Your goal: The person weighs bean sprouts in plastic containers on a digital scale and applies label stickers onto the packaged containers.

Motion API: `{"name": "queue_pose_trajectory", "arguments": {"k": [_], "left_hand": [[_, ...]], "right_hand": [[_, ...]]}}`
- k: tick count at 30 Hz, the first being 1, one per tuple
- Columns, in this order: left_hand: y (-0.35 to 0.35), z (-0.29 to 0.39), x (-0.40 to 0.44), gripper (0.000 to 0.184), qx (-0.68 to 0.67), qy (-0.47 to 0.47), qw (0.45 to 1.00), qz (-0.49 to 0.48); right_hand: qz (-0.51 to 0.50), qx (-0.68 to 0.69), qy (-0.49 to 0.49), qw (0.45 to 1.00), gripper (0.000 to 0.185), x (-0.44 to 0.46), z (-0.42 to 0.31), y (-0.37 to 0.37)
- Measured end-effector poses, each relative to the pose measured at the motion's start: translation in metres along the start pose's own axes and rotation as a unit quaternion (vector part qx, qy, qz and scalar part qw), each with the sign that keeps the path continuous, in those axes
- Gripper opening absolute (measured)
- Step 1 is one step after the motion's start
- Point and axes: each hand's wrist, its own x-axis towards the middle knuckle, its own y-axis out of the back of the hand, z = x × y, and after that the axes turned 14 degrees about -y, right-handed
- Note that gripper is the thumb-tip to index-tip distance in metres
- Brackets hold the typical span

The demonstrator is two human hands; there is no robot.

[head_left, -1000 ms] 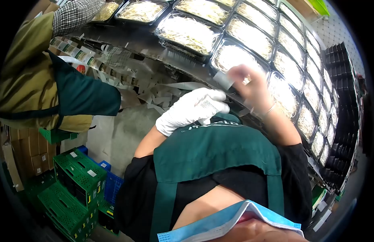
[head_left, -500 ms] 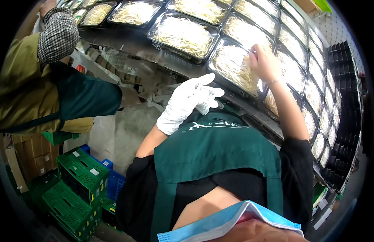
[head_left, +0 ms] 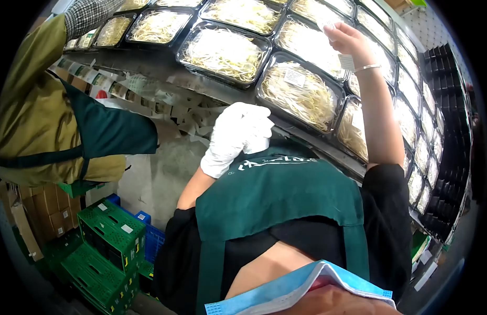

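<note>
Clear-lidded black trays of bean sprouts cover the bench in rows. A printed white label (head_left: 295, 79) lies on the lid of the near tray (head_left: 301, 100). My right hand (head_left: 351, 42), bare, reaches over the tray behind it, thumb and fingers pinched on a small whitish piece that looks like a label (head_left: 325, 23). Beside that wrist another label (head_left: 346, 63) shows. My left hand (head_left: 241, 134), in a white glove, is curled closed before my apron, by the bench edge; the printed labels it held are hidden by its fingers.
At the left a co-worker in a green apron (head_left: 109, 128) stands by the bench, a checked sleeve (head_left: 88, 18) over the trays. Stacked black empty trays (head_left: 448, 131) line the right side. Green crates (head_left: 109, 228) and cardboard boxes (head_left: 49, 205) stand on the floor.
My right hand has moved from the near tray up to the tray behind it. The near tray's label is now plainly visible. My left hand has turned and curled, covering the labels it showed.
</note>
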Motion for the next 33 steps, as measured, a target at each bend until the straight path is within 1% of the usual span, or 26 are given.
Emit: {"name": "queue_pose_trajectory", "arguments": {"k": [1, 2, 3, 5, 6, 8, 10, 11, 12, 13, 14, 15, 16, 17, 18, 20, 22, 23, 26, 27, 28, 29, 30, 31, 32, 33], "left_hand": [[0.005, 0.004, 0.000, 0.021, 0.014, 0.036, 0.999, 0.004], [0.006, 0.003, -0.001, 0.019, 0.042, 0.016, 0.999, -0.015], [0.004, 0.003, 0.000, 0.018, 0.066, 0.025, 0.997, -0.021], [-0.001, 0.002, -0.001, 0.017, 0.086, 0.035, 0.995, -0.038], [-0.002, 0.000, -0.001, 0.017, 0.069, 0.062, 0.995, -0.044], [-0.008, 0.000, 0.001, 0.016, 0.053, 0.089, 0.993, -0.058], [-0.018, 0.004, 0.005, 0.017, 0.047, 0.099, 0.991, -0.080], [-0.020, 0.000, 0.008, 0.029, 0.080, 0.076, 0.988, -0.105], [-0.018, -0.001, 0.010, 0.030, 0.042, 0.069, 0.984, -0.161], [-0.024, -0.004, 0.011, 0.029, 0.040, 0.053, 0.983, -0.171], [-0.031, -0.006, 0.011, 0.029, 0.039, 0.039, 0.982, -0.181], [-0.035, 0.000, 0.013, 0.025, 0.004, 0.146, 0.963, -0.226], [-0.041, -0.009, 0.017, 0.020, 0.051, 0.013, 0.951, -0.303], [-0.049, -0.001, 0.017, 0.018, 0.073, 0.061, 0.944, -0.317], [-0.055, 0.007, 0.018, 0.017, 0.096, 0.107, 0.934, -0.326], [-0.059, 0.006, 0.017, 0.017, 0.148, 0.101, 0.930, -0.323], [-0.056, 0.003, 0.013, 0.017, 0.123, 0.077, 0.957, -0.251], [-0.053, -0.001, 0.014, 0.029, 0.196, -0.017, 0.938, -0.285], [-0.054, 0.003, 0.009, 0.020, 0.163, 0.048, 0.956, -0.238], [-0.049, -0.005, 0.007, 0.018, 0.116, 0.046, 0.964, -0.237], [-0.047, -0.004, 0.007, 0.018, 0.115, 0.046, 0.964, -0.236], [-0.044, -0.002, 0.006, 0.016, 0.071, 0.038, 0.967, -0.241], [-0.039, 0.001, 0.005, 0.015, 0.029, 0.028, 0.970, -0.240], [-0.028, -0.003, 0.003, 0.015, 0.057, -0.008, 0.972, -0.226], [-0.020, -0.003, 0.001, 0.015, 0.064, -0.011, 0.976, -0.207], [-0.015, -0.003, -0.001, 0.017, 0.055, -0.013, 0.985, -0.166]], "right_hand": [[0.045, 0.042, 0.007, 0.998, 0.020, -0.005, 0.009, 0.002], [0.052, 0.044, 0.005, 0.998, 0.020, -0.005, 0.015, 0.004], [0.022, 0.089, 0.039, 0.995, 0.018, -0.004, 0.026, 0.007], [-0.094, 0.287, -0.011, 0.953, 0.017, -0.009, 0.032, 0.023], [-0.177, 0.314, 0.025, 0.932, 0.021, -0.011, 0.031, 0.032], [-0.181, 0.356, 0.018, 0.917, 0.022, -0.018, 0.035, 0.035], [-0.203, 0.357, 0.061, 0.910, 0.020, -0.035, 0.033, 0.025], [-0.164, 0.351, 0.075, 0.919, 0.020, -0.042, 0.034, 0.021], [-0.124, 0.344, 0.090, 0.926, 0.020, -0.049, 0.035, 0.014], [-0.033, 0.307, 0.082, 0.948, 0.025, -0.059, 0.035, 0.004], [0.033, 0.239, 0.016, 0.970, 0.029, -0.072, 0.032, -0.017], [0.087, 0.171, -0.057, 0.980, 0.033, -0.085, 0.030, -0.037], [0.081, 0.066, -0.123, 0.987, 0.027, -0.106, 0.005, -0.057], [-0.059, 0.109, 0.039, 0.992, 0.022, -0.092, 0.037, -0.063], [-0.063, 0.116, -0.045, 0.990, 0.019, -0.103, 0.029, -0.075], [-0.069, 0.088, 0.027, 0.993, 0.027, -0.102, 0.041, -0.089], [-0.079, 0.108, 0.031, 0.991, 0.027, -0.105, 0.045, -0.098], [-0.086, 0.127, 0.033, 0.988, 0.027, -0.106, 0.048, -0.101], [-0.112, 0.106, -0.005, 0.988, 0.025, -0.101, 0.053, -0.106], [-0.123, 0.076, -0.009, 0.989, 0.028, -0.103, 0.048, -0.103], [-0.052, -0.058, 0.000, 0.997, 0.028, -0.103, 0.038, -0.096], [0.015, -0.190, 0.011, 0.982, 0.028, -0.098, 0.031, -0.086], [0.037, -0.109, 0.082, 0.990, 0.026, -0.082, 0.032, -0.067], [0.124, -0.040, 0.125, 0.983, 0.024, -0.060, 0.041, -0.051], [0.156, -0.134, 0.109, 0.972, 0.026, -0.045, 0.025, -0.020], [0.138, -0.179, 0.096, 0.969, 0.028, -0.015, 0.029, 0.014]]}}
